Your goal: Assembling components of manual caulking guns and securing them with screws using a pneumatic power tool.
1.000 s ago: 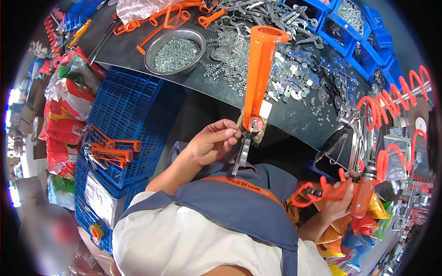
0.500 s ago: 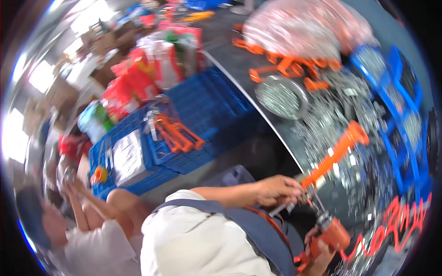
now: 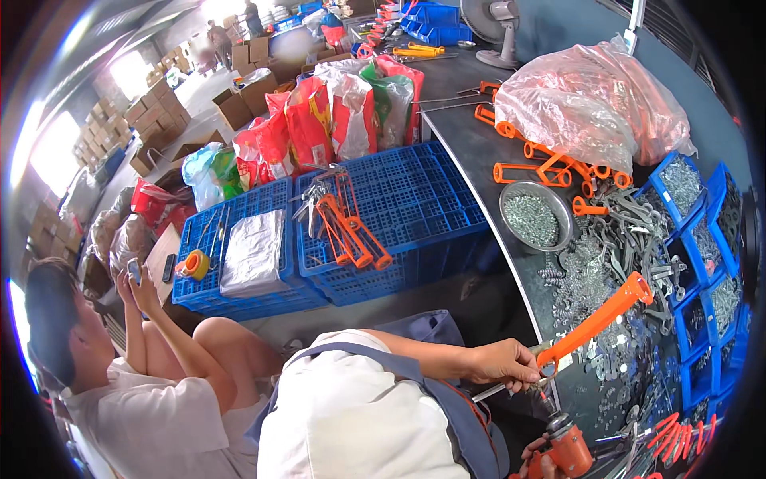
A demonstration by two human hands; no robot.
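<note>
Hardware litters the worktop (image 3: pixel 479 152): screw bowl (image 3: pixel 535 217), blue bins (image 3: pixel 702 239), bagged parts (image 3: pixel 594 100). Left hand (image 3: pixel 503 363) grips the orange frame (image 3: pixel 594 319) at the worktop's edge; right hand (image 3: pixel 536 461) clasps an orange tool (image 3: pixel 568 451). Since before, the view has swung left, revealing a seated person (image 3: pixel 136 375) by blue crates (image 3: pixel 383 231).

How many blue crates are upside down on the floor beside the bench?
2: one blue crate bearing a tape roll, another blue crate bearing orange-handled tools near the bench. Others may be hidden.

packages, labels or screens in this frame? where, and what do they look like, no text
Printed sacks: left of the bench, upright, red, white and green.
Clear plastic bag: on the bench top, bulging, pinkish.
Cardboard boxes: far floor, brown, stacked.
Phone: in a seated person's hands, lower left, dark, slim.
</note>
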